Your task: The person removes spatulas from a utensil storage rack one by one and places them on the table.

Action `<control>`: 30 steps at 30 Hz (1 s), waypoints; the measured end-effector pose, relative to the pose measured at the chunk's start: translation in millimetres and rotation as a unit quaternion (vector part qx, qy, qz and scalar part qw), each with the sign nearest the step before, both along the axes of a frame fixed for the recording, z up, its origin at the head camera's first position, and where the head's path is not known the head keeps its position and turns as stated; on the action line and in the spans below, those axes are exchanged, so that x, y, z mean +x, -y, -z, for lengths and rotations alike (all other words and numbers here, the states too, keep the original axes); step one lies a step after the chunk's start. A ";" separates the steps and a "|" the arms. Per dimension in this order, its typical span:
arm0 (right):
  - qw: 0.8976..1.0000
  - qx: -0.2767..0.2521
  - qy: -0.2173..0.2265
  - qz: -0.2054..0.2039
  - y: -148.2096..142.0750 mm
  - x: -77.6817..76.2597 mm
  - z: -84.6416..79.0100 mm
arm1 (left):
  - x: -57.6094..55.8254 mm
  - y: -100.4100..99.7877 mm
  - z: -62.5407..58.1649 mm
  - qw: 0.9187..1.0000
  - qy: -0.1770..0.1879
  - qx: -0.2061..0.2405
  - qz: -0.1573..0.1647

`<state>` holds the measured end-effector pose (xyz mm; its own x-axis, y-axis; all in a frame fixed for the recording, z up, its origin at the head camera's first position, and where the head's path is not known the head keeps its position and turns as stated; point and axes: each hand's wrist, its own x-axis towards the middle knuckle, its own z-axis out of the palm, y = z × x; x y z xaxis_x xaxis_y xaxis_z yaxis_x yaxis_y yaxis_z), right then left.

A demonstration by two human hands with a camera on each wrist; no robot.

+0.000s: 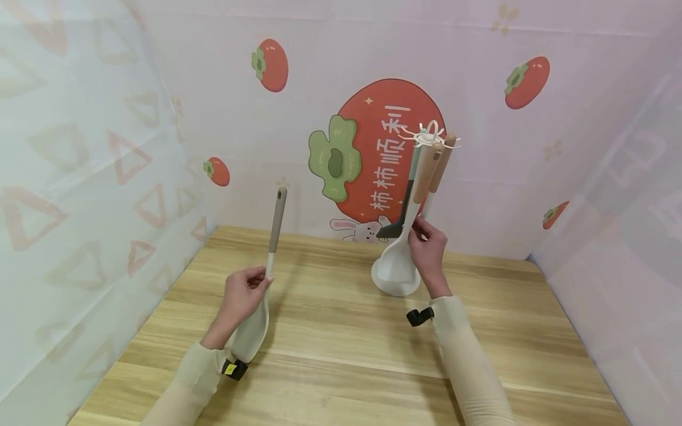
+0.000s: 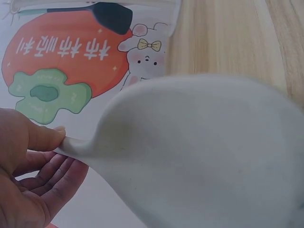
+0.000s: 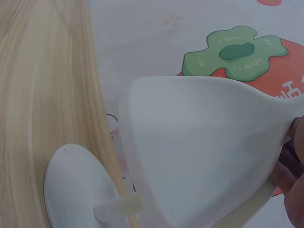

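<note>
My left hand (image 1: 244,299) pinches the pale shaft of a spatula with a grey handle (image 1: 276,222). Its broad, slightly hollow head (image 2: 204,147) points down beside the wrist, and the handle stands up. On the right, my right hand (image 1: 428,251) grips the neck of a white spatula with a light-brown handle (image 1: 425,174). That spatula's wide head (image 3: 199,142) is in front of the post of a white utensil stand, over its round base (image 1: 380,283). The handle's top is at the stand's ring of hooks (image 1: 426,139); whether it hangs there I cannot tell.
A dark spatula (image 1: 393,231) with a green handle hangs behind on the stand. Another utensil with a brown handle (image 1: 444,165) is at the stand's right side. The wooden table (image 1: 330,331) meets printed cloth walls at the back and sides.
</note>
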<state>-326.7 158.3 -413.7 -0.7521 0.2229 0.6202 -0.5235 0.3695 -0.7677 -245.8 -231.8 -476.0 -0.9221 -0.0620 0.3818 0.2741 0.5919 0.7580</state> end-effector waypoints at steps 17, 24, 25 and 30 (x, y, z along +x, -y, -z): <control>1.000 -0.017 0.014 0.005 -10.6 -28.3 29.2 | 11.7 10.5 1.2 1.000 0.017 -0.016 -0.005; 1.000 -0.019 0.017 0.003 -12.9 -32.1 34.3 | 16.1 16.6 3.6 0.999 0.024 -0.021 -0.005; 1.000 -0.019 0.018 0.003 -12.8 -32.1 34.3 | 17.2 17.4 3.7 0.999 0.027 -0.022 -0.005; 1.000 -0.019 0.018 0.003 -11.9 -31.3 33.1 | 19.9 20.5 6.3 0.999 0.034 -0.034 -0.008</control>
